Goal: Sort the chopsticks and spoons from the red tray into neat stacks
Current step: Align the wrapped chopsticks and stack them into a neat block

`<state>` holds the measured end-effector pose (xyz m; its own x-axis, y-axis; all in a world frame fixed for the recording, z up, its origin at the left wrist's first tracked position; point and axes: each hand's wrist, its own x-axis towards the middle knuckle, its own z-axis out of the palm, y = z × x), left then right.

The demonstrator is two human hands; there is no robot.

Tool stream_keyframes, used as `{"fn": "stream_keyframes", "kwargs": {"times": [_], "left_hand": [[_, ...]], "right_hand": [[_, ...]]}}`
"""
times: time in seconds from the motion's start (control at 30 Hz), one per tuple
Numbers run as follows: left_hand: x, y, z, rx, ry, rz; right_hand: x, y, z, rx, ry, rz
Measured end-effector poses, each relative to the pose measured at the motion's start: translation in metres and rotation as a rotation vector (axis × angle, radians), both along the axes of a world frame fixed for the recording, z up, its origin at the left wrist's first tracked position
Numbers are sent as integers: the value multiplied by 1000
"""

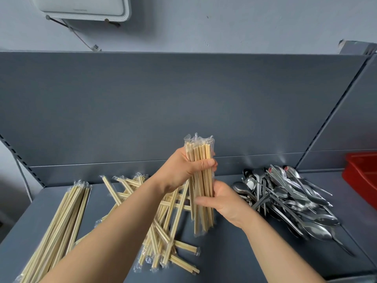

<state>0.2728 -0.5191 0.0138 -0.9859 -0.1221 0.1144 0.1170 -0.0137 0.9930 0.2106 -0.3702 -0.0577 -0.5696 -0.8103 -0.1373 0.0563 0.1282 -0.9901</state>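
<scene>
My left hand (183, 170) grips the upper part of an upright bundle of plastic-wrapped wooden chopsticks (201, 156), whose lower ends stand on the grey shelf (228, 258). My right hand (222, 199) holds the same bundle lower down, thumb across its front. A loose, crossed pile of wrapped chopsticks (163, 231) lies under my left forearm. A straightened stack of chopsticks (61, 219) lies at the left. A heap of metal spoons (289, 199) lies at the right. The red tray (363, 174) sits at the far right edge, partly cut off.
A grey back panel (183, 103) rises behind the shelf, with a slanted upright at the right. A white box (81, 7) hangs on the wall above. Bare shelf surface lies between the bundle and the spoons.
</scene>
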Motion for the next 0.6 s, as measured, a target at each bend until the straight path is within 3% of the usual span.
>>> {"fn": "stream_keyframes", "kwargs": {"times": [0.33, 0.6], "left_hand": [[2, -9, -12, 94, -175, -119], [0, -24, -1, 201, -128, -116]], "right_hand": [[7, -12, -16, 41, -34, 10], [1, -18, -1, 56, 4, 71]]}}
